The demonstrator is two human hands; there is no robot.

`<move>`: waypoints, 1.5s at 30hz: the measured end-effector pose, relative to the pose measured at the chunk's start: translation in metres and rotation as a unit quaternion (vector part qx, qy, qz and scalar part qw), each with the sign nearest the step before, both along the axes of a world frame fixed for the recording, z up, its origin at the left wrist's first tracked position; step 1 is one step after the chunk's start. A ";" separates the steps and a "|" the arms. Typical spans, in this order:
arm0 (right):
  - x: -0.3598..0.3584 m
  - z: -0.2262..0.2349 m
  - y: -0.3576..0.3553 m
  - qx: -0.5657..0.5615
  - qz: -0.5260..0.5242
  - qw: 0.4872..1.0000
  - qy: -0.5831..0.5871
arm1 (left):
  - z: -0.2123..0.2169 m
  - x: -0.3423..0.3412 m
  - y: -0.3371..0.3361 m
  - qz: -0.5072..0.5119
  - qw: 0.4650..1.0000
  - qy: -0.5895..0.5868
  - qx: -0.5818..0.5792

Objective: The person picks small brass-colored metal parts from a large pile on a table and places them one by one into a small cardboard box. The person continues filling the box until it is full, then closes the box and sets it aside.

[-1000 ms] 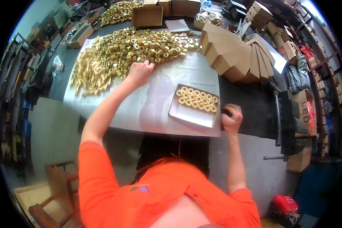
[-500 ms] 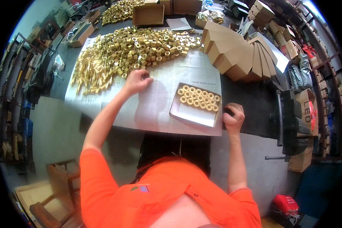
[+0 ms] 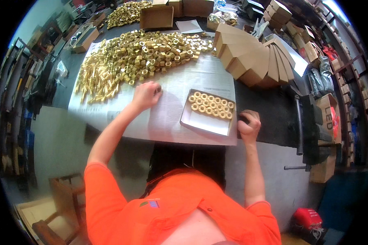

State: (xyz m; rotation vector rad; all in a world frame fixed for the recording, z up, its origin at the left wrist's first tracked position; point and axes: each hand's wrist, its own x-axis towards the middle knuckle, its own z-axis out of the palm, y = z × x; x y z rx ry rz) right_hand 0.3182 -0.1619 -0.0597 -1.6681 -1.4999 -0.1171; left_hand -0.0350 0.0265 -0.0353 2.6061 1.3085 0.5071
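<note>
My left hand (image 3: 146, 95) is closed over the newspaper, just nearer to me than a big heap of brass hex nuts (image 3: 151, 51). Its fingers curl inward, and whatever they may hold is hidden. To its right stands a shallow open cardboard box (image 3: 204, 126) with a white inside. Rows of brass nuts (image 3: 211, 105) lie flat in the box's far part, holes facing up; the near part shows bare white bottom. My right hand (image 3: 249, 125) rests curled beside the box's right wall, at the table's near edge, with nothing visible in it.
Slim pointed brass pieces (image 3: 95, 83) adjoin the nut heap on the left. Newspaper (image 3: 167, 126) covers the table here. Fanned brown cartons (image 3: 249, 61) stand at the far right, near a metal bar (image 3: 300, 126). Farther back are another brass pile (image 3: 126, 14) and an empty brown box (image 3: 156, 18).
My left hand has drawn slightly back toward me, away from the heap, and its fingers look more curled. My right hand stays by the box. The view has shifted a little.
</note>
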 end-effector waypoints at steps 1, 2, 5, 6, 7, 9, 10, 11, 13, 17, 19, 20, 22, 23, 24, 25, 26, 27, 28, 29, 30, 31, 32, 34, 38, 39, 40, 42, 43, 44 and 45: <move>0.000 0.000 0.000 -0.003 0.001 1.000 0.000 | 0.002 0.002 -0.002 -0.005 0.999 -0.027 -0.023; 0.000 0.000 0.000 -0.006 0.002 1.000 -0.001 | 0.006 0.003 -0.004 -0.010 0.997 -0.054 -0.046; -0.001 0.000 0.000 -0.010 -0.006 1.000 0.005 | 0.031 0.016 -0.021 -0.058 0.983 -0.132 -0.109; -0.001 0.000 -0.002 -0.012 -0.010 1.000 0.006 | 0.042 0.023 -0.030 -0.081 0.976 -0.158 -0.129; 0.000 0.000 -0.002 -0.013 -0.011 1.000 0.008 | 0.052 0.030 -0.040 -0.115 0.964 -0.191 -0.143; 0.000 0.000 -0.002 -0.014 -0.012 1.000 0.012 | 0.055 0.038 -0.054 -0.149 0.961 -0.181 -0.148; 0.000 0.000 -0.002 -0.013 -0.011 1.000 0.012 | 0.058 0.042 -0.061 -0.165 0.961 -0.168 -0.144; 0.000 0.000 -0.001 -0.013 -0.010 1.000 0.012 | 0.058 0.046 -0.069 -0.188 0.962 -0.163 -0.117; 0.000 -0.001 0.000 -0.009 -0.008 1.000 0.012 | 0.057 0.052 -0.076 -0.190 0.967 -0.129 -0.112; 0.000 -0.001 -0.001 -0.006 -0.008 1.000 0.020 | 0.045 0.058 -0.074 -0.169 0.982 -0.051 -0.066; 0.000 -0.001 -0.001 -0.005 -0.008 1.000 0.017 | 0.039 0.060 -0.073 -0.164 0.983 -0.045 -0.062; 0.000 -0.001 0.000 -0.004 -0.008 1.000 0.016 | 0.038 0.060 -0.073 -0.162 0.984 -0.042 -0.060; -0.001 0.000 -0.001 -0.002 -0.009 1.000 0.016 | 0.039 0.062 -0.074 -0.148 0.986 -0.044 -0.068; -0.001 0.001 -0.001 -0.002 -0.010 1.000 0.017 | 0.039 0.063 -0.074 -0.141 0.986 -0.044 -0.071; -0.001 0.000 0.000 0.000 -0.009 1.000 0.016 | 0.038 0.063 -0.075 -0.141 0.987 -0.048 -0.066; -0.001 0.000 0.000 0.002 -0.007 1.000 0.016 | 0.036 0.064 -0.075 -0.141 0.987 -0.051 -0.061; -0.001 -0.001 0.001 0.003 -0.005 1.000 0.015 | 0.034 0.064 -0.075 -0.141 0.987 -0.055 -0.056; -0.001 0.000 0.001 0.002 -0.007 1.000 0.014 | 0.034 0.064 -0.075 -0.143 0.986 -0.063 -0.053; -0.001 0.000 0.000 0.000 -0.008 1.000 0.013 | 0.034 0.064 -0.075 -0.145 0.985 -0.071 -0.051; -0.001 0.000 0.000 -0.002 -0.010 1.000 0.012 | 0.033 0.064 -0.075 -0.147 0.985 -0.079 -0.049; -0.002 0.000 0.001 -0.003 -0.011 1.000 0.011 | 0.034 0.063 -0.075 -0.148 0.985 -0.079 -0.050; -0.001 -0.001 0.001 -0.003 -0.012 1.000 0.010 | 0.034 0.062 -0.075 -0.149 0.984 -0.079 -0.052; -0.001 -0.001 0.001 -0.004 -0.013 1.000 0.009 | 0.034 0.061 -0.075 -0.150 0.984 -0.079 -0.054; 0.000 -0.002 0.001 -0.001 -0.010 1.000 0.004 | 0.033 0.060 -0.072 -0.160 0.983 -0.049 -0.080; -0.001 0.000 0.000 0.005 -0.008 1.000 0.000 | 0.044 0.046 -0.052 -0.115 0.961 -0.168 -0.189; -0.001 0.000 0.001 0.005 -0.006 1.000 0.002 | 0.042 0.036 -0.039 -0.098 0.972 -0.181 -0.112; -0.001 0.000 0.000 0.004 -0.005 1.000 0.003 | 0.045 0.029 -0.026 -0.074 0.981 -0.174 -0.036; 0.000 -0.001 -0.001 0.005 -0.004 1.000 0.002 | 0.040 0.016 0.008 0.044 0.994 -0.098 0.006; 0.001 -0.001 -0.001 0.008 -0.003 1.000 -0.001 | 0.029 0.008 0.021 0.045 0.995 -0.054 0.072; 0.001 -0.002 0.001 0.012 -0.001 1.000 -0.004 | 0.016 0.002 0.032 0.047 0.989 -0.009 0.137; 0.001 -0.002 0.002 0.009 0.004 1.000 0.001 | 0.004 -0.004 0.042 0.057 0.988 0.047 0.134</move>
